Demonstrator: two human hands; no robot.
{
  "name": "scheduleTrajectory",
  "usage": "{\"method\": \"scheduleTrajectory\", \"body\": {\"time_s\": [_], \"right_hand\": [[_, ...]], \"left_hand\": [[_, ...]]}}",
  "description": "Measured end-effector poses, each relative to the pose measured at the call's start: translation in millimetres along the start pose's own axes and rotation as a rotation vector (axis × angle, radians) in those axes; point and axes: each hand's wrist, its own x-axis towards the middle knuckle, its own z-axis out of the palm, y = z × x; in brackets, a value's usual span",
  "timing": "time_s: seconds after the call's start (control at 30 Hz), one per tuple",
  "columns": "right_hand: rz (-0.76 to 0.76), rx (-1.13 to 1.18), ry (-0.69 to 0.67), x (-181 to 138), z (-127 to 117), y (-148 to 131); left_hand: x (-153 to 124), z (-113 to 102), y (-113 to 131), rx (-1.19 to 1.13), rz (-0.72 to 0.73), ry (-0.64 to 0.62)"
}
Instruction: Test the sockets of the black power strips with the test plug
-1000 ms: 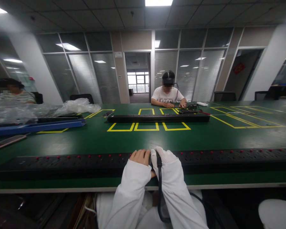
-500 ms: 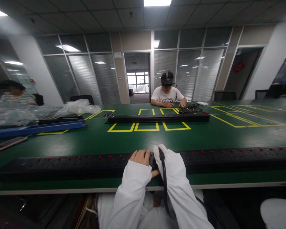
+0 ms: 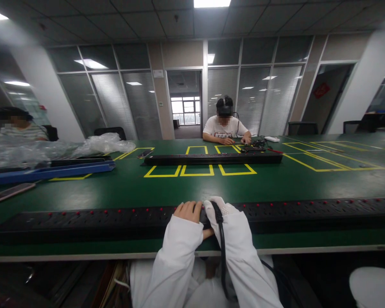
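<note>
A long black power strip (image 3: pixel 109 220) with a row of small red dots and sockets along its top lies across the near side of the green table. My left hand (image 3: pixel 188 211), bare below a white sleeve, is wrapped over the middle of the strip, fingers on top and thumb low at its front. Close beside it, my right hand (image 3: pixel 218 207) in a white glove is closed round the end of a black cable (image 3: pixel 222 239). That cable runs down over the right wrist towards my lap. The cable's tip is hidden in the glove.
Another black power strip (image 3: pixel 211 159) lies further back across yellow tape outlines. Left are clear plastic wrapping (image 3: pixel 107 143), a blue long piece (image 3: pixel 51 173) and a phone (image 3: pixel 9 193). One person (image 3: pixel 225 124) works opposite; another (image 3: pixel 19 126) sits at far left.
My right hand has turned slightly, and more of the glove's dotted side and the cable's thick end shows. My left hand stays on the strip, nearly unmoved.
</note>
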Motion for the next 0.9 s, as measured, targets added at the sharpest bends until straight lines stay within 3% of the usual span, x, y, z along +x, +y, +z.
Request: {"method": "scheduleTrajectory", "body": {"time_s": [0.3, 0.53, 0.9], "right_hand": [[0.113, 0.269, -0.038, 16.2, -24.1, 29.5], [0.163, 0.204, -0.026, 8.1, -23.6, 43.9], [0.04, 0.044, -0.111, 22.0, -27.6, 34.2]], "left_hand": [[-3.7, 6.6, -5.8, 0.029, -0.023, 0.064], [-4.9, 6.7, -7.6, 0.016, -0.013, 0.066], [0.8, 2.5, 4.1, 0.017, -0.019, 0.013]]}}
